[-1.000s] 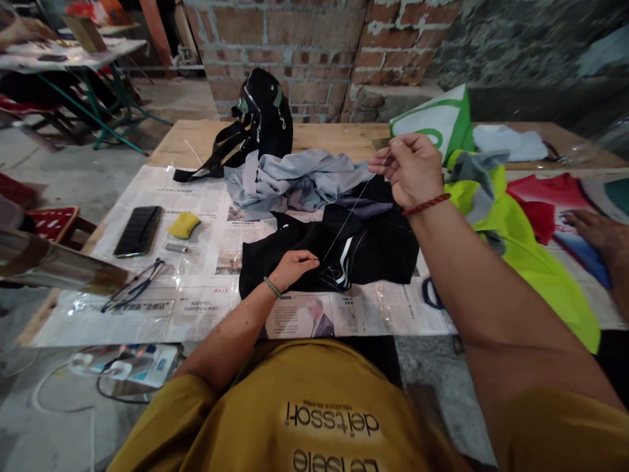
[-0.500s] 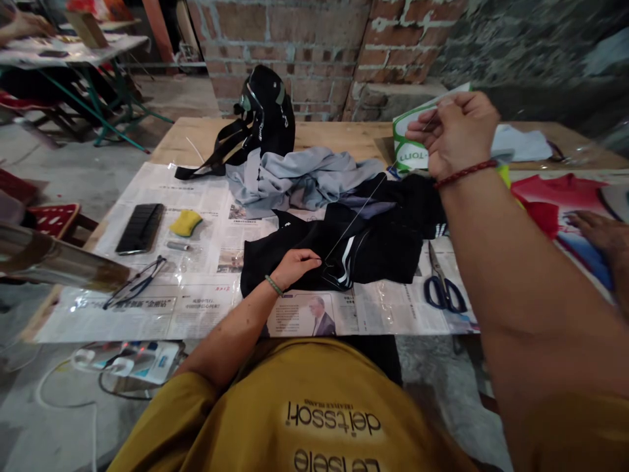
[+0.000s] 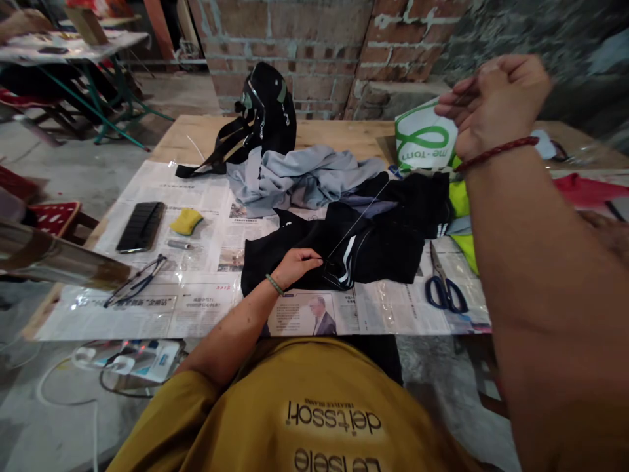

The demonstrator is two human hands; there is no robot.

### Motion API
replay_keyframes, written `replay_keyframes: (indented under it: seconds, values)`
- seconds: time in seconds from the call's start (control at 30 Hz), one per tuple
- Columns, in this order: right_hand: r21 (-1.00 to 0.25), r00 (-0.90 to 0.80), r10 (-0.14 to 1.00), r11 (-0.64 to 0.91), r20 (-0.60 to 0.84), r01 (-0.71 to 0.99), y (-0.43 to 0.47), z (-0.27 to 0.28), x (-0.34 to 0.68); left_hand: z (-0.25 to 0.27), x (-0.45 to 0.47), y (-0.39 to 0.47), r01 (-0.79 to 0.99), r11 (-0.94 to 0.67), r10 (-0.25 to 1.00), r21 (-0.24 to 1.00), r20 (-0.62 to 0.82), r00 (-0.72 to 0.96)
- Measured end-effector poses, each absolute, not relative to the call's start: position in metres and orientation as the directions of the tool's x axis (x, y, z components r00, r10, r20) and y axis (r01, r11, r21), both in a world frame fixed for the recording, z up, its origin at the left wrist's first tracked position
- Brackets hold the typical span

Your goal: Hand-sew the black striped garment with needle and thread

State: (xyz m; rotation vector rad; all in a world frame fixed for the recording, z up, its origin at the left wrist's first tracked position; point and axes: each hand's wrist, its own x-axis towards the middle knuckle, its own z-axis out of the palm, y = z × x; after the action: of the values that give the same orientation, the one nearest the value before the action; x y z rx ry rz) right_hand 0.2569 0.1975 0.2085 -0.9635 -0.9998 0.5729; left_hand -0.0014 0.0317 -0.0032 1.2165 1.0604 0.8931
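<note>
My left hand (image 3: 299,265) pinches the edge of a black garment with white stripes (image 3: 388,252), which lies on newspaper. A thin pale thread (image 3: 361,216) rises from the cloth near those fingertips and slants up to the right. High at the right, my right hand (image 3: 498,98) is closed, its fingertips pinched at the thread's far end. Whether a needle is in those fingers is too small to see. A pair of scissors with dark blue handles (image 3: 445,294) lies to the right of the garment.
Behind the garment are crumpled grey cloth (image 3: 304,177), a black bag (image 3: 272,108) and a white-green bag (image 3: 425,141). On the left lie a phone (image 3: 141,227), a yellow sponge (image 3: 187,221), glasses (image 3: 135,282) and a bottle (image 3: 59,255). Another person's hand (image 3: 607,229) shows at right.
My right hand has moved up and to the right, drawing the thread along. My left hand stays pinched at the black garment.
</note>
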Motion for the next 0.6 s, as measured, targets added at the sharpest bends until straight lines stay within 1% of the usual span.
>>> replay_keyframes:
  seconds: [0.23,0.6]
  values:
    - [-0.861,0.426,0.77,0.506,0.475,0.047,0.202,0.215,0.261,-0.003,-0.001,0.031,0.021,0.169,0.942,0.985,-0.167,0.291]
    - [-0.85,0.438,0.756,0.524,0.487,0.041,0.205,0.222,0.264,-0.007,-0.001,0.033,0.028,0.16,0.94,0.987,-0.161,0.3]
